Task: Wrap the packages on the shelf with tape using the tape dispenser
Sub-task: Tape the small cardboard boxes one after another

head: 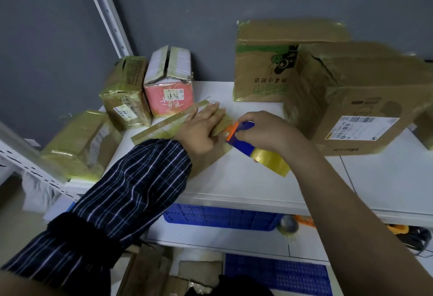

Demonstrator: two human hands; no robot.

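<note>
Currently pins flat package (pixel 164 129) with left hand (pixel 201 129), fingers straight; clamps tape dispenser (pixel 242 146) in right hand (pixel 269 131) at package's right edge.

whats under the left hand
The left hand lies flat on a thin cardboard package on the white shelf. Its taped left edge and near corner show; the part beneath the palm is covered.
</note>
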